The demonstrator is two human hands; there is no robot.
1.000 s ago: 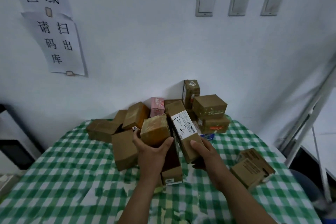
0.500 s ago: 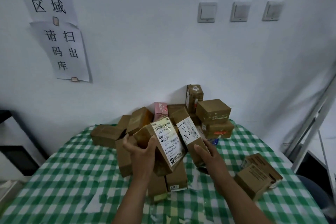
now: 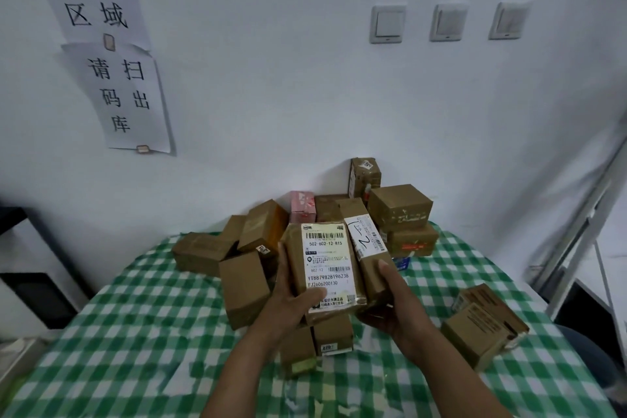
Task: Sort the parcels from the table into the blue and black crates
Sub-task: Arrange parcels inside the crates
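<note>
Cardboard parcels, one in each hand, above the green-checked table [image 3: 135,332].
Left hand [image 3: 293,299] grips the labelled parcel [image 3: 325,265], thumb across its lower edge; right hand [image 3: 395,302] cups the long parcel [image 3: 368,248] just beside, fingers curled beneath. Loose boxes [image 3: 400,207] crowd behind and below.

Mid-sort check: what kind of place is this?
Probably a parcel dispatch point: wall signs mark an outbound area and ask to scan out, cardboard parcels pile on the checked table, and the left hand holds a barcode-labelled parcel, the right hand a long parcel.
</note>
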